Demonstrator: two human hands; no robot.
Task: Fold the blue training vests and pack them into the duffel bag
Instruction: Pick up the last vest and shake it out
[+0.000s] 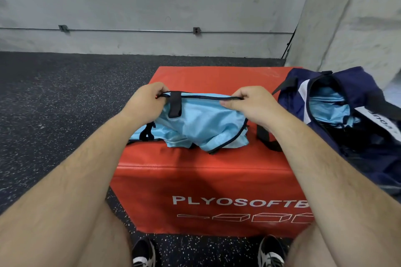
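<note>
Walls of bare grey concrete meet at a corner on the right, above a black rubber floor flecked with white. On that floor, straight before the person, stands a red vinyl-covered soft plyo box, whose flat top serves as the work surface. A navy fabric duffel bag with white panels slumps over the box's right end, its zip mouth gaping, with another light blue vest lying inside. The light blue mesh training vest with black trim sits in the middle of the box top, bunched and not yet a neat fold, its long axis running left to right across the person. Both hands pinch its black-bound top edge and hold it taut, the left hand at one end and the right hand at the other. The bag lies to the right, just beside the right hand, so I'd judge that hand will lead the vest in once it is folded.
</note>
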